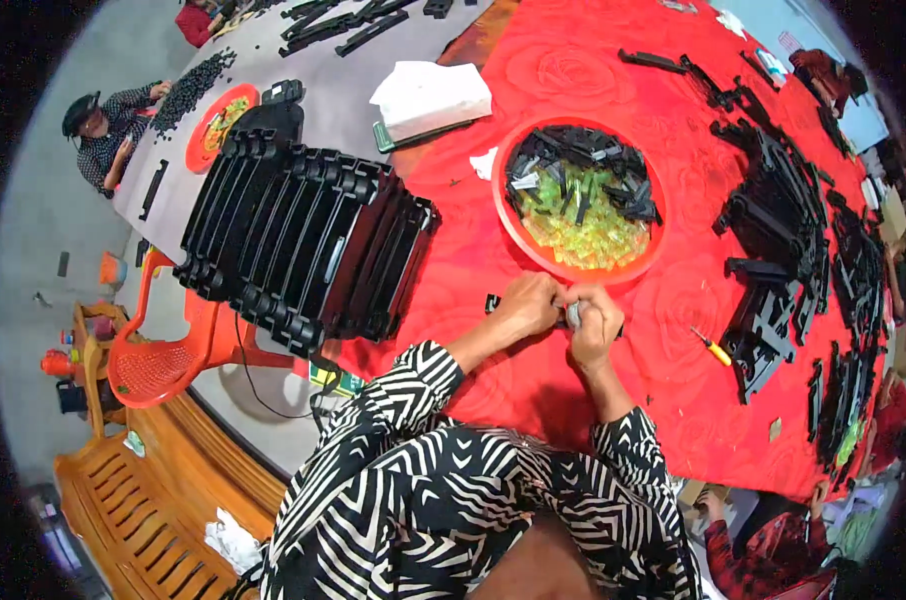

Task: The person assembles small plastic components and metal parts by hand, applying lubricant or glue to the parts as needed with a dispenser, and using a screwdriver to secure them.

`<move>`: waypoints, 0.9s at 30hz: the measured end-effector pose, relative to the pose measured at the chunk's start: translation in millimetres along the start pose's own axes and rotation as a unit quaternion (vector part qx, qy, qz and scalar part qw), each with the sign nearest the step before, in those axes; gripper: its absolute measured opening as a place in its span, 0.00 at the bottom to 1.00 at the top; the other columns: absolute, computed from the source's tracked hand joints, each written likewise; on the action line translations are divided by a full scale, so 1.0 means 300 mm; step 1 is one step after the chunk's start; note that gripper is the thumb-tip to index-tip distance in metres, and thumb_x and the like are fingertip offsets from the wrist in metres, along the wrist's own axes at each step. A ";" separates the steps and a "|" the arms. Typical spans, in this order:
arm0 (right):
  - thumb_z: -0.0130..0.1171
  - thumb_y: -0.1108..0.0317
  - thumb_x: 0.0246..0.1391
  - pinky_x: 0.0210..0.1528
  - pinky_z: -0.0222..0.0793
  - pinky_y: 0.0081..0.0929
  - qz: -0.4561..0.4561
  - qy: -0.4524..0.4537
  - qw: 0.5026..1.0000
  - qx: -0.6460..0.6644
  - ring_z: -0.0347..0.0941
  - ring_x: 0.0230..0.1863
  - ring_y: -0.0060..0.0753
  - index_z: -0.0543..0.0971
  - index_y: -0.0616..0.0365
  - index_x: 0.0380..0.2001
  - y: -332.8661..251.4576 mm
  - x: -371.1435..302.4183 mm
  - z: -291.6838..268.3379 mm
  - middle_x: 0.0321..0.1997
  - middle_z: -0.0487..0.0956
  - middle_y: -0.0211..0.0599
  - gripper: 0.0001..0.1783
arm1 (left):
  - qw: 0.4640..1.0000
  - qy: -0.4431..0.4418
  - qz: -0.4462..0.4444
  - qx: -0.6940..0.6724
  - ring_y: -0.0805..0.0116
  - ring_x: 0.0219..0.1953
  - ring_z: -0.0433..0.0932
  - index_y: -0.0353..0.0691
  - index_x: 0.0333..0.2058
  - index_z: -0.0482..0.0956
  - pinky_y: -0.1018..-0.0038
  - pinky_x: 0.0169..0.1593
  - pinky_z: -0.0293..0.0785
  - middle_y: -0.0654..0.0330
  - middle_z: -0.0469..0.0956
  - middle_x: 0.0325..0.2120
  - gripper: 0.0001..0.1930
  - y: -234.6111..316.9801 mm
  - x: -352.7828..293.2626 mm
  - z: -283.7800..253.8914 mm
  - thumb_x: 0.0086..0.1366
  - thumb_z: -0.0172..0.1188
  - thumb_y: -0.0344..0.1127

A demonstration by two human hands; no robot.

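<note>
Both my hands meet over the red cloth, just in front of a red basin. My left hand is closed, fingertips pinched, on a black plastic part whose end sticks out on its left. My right hand is closed against the left fingertips. A small grey thing shows at its thumb; its kind is unclear. A dark end also shows beside the right hand. In the basin lie yellow-green translucent pieces and black plastic pieces.
Stacked black frames stand left of my hands. A yellow-handled screwdriver and piled black parts lie to the right. White tissues sit beyond. A red chair and wooden bench are at left; other people sit around.
</note>
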State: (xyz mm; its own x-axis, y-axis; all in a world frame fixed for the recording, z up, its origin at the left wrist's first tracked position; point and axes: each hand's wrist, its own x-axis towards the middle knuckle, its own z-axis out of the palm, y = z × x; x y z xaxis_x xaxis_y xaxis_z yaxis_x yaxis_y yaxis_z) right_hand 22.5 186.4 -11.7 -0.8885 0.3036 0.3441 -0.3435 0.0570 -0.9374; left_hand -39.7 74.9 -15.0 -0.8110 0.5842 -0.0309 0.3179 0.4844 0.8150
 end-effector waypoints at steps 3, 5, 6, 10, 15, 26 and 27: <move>0.38 0.72 0.45 0.20 0.55 0.18 0.027 0.014 0.999 0.023 0.60 0.17 0.18 0.74 0.67 0.22 0.015 -0.014 -0.004 0.21 0.72 0.33 0.14 | 1.000 -0.003 -0.004 -0.005 0.45 0.25 0.73 0.36 0.16 0.74 0.55 0.29 0.67 0.45 0.72 0.18 0.03 -0.014 -0.008 0.007 0.42 0.58 0.29; 0.38 0.72 0.45 0.18 0.54 0.17 0.012 0.024 1.000 0.002 0.60 0.16 0.17 0.73 0.66 0.21 0.019 -0.013 0.005 0.20 0.71 0.32 0.14 | 1.000 -0.012 0.002 -0.011 0.45 0.25 0.73 0.36 0.16 0.73 0.55 0.29 0.66 0.45 0.72 0.17 0.04 -0.022 -0.005 0.010 0.43 0.58 0.29; 0.38 0.71 0.44 0.18 0.54 0.17 0.012 0.031 0.999 0.014 0.60 0.16 0.17 0.73 0.66 0.21 0.022 -0.019 0.002 0.20 0.70 0.31 0.14 | 1.000 -0.021 0.003 -0.019 0.45 0.25 0.73 0.36 0.16 0.73 0.55 0.29 0.66 0.45 0.72 0.17 0.04 -0.019 -0.014 0.015 0.43 0.57 0.29; 0.38 0.71 0.44 0.17 0.53 0.18 0.011 0.033 0.999 0.008 0.58 0.16 0.18 0.74 0.64 0.21 0.028 -0.002 0.008 0.18 0.68 0.28 0.13 | 0.999 0.003 0.036 -0.003 0.45 0.25 0.73 0.35 0.17 0.74 0.55 0.29 0.68 0.44 0.72 0.17 0.05 -0.039 -0.005 0.023 0.46 0.57 0.30; 0.39 0.75 0.47 0.17 0.51 0.16 0.005 0.106 0.994 -0.029 0.57 0.16 0.15 0.75 0.62 0.26 -0.087 0.037 -0.059 0.16 0.66 0.23 0.12 | 0.998 -0.002 0.002 0.055 0.50 0.24 0.73 0.37 0.16 0.73 0.57 0.27 0.66 0.48 0.72 0.16 0.10 0.003 -0.003 -0.005 0.41 0.66 0.34; 0.52 0.64 0.53 0.33 0.70 0.34 0.162 0.013 0.957 -0.238 0.75 0.30 0.40 0.64 0.61 0.49 -0.165 -0.256 0.006 0.32 0.75 0.49 0.22 | 0.939 0.217 -0.045 -0.262 0.77 0.19 0.65 0.34 0.19 0.71 0.76 0.24 0.62 0.64 0.70 0.15 0.08 0.038 -0.195 0.088 0.49 0.62 0.25; 0.52 0.64 0.53 0.33 0.70 0.34 0.177 -0.017 0.960 -0.216 0.75 0.31 0.41 0.61 0.60 0.51 -0.192 -0.261 0.021 0.33 0.75 0.49 0.24 | 0.939 0.218 -0.042 -0.262 0.77 0.19 0.65 0.34 0.19 0.71 0.76 0.24 0.62 0.64 0.70 0.15 0.08 0.054 -0.203 0.096 0.49 0.62 0.25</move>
State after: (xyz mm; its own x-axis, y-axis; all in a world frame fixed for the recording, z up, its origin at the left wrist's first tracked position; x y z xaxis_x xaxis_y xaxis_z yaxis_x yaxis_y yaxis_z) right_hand 110.0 153.3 15.7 -0.9380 0.3466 -0.0044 0.1330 0.3480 -0.9280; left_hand 29.0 66.0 -16.5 -0.9827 0.1813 0.0381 0.0504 0.0634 0.9967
